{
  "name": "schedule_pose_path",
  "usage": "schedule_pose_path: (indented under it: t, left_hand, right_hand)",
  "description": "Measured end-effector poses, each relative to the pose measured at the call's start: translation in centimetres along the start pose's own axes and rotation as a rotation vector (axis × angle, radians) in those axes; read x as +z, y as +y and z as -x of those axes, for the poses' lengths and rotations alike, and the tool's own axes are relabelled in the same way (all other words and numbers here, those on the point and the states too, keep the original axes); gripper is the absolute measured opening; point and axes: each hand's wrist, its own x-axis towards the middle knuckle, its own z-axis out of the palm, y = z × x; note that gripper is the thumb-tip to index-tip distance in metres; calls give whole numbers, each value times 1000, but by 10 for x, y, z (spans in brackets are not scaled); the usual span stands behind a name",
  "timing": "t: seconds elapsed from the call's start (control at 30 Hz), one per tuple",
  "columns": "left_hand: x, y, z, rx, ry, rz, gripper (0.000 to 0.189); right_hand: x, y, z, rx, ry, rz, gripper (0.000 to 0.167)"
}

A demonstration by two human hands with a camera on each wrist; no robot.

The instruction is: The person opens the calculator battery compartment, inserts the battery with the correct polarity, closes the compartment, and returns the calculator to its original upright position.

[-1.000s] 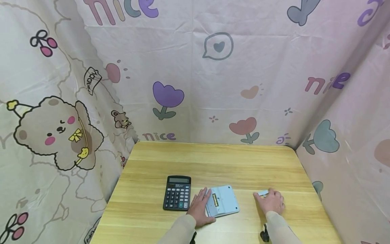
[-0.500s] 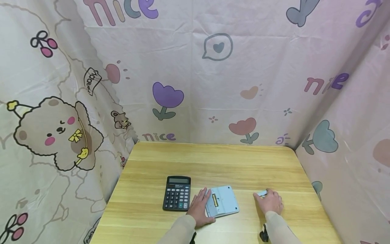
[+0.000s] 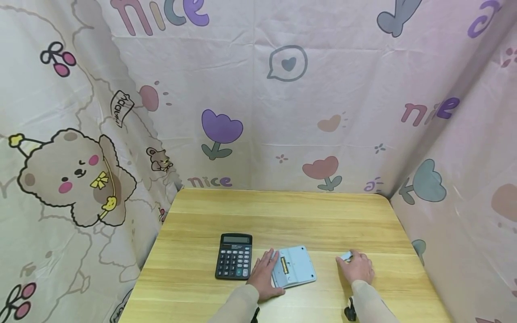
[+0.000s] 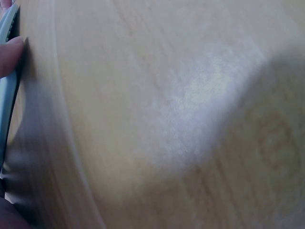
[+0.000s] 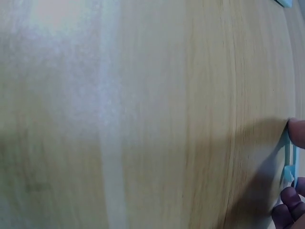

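Observation:
A light blue calculator lies face down on the table, its battery slot uncovered and a gold-coloured battery inside. My left hand holds it at the left side, fingers towards the upper left corner and thumb at the near edge. In the left wrist view the thumb presses on the calculator's rim. Further right, my right hand pinches a small light blue battery cover between thumb and fingers, low over the table. The cover's clip shows in the right wrist view; fingers hide part of it.
A black desk calculator lies face up just left of my left hand. The wooden table ends at a printed curtain behind, with more curtain at both sides.
The battery cover has turned slightly in my right fingers, and less of it shows. My left hand and the light blue calculator keep their places; the head view has shifted a little.

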Motion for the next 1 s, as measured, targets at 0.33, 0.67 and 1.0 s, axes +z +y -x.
schedule_pose_path:
  t: [0.33, 0.67, 1.0]
  left_hand:
    - [0, 0, 0, -6, -13, 4, 120]
    - [1, -1, -1, -17, -23, 16, 120]
    - [1, -2, -3, -20, -26, 4, 120]
  right_hand:
    - [0, -2, 0, -33, -21, 0, 68]
    - [-4, -6, 1, -50, -22, -27, 67]
    - [2, -9, -1, -67, -2, -56, 65]
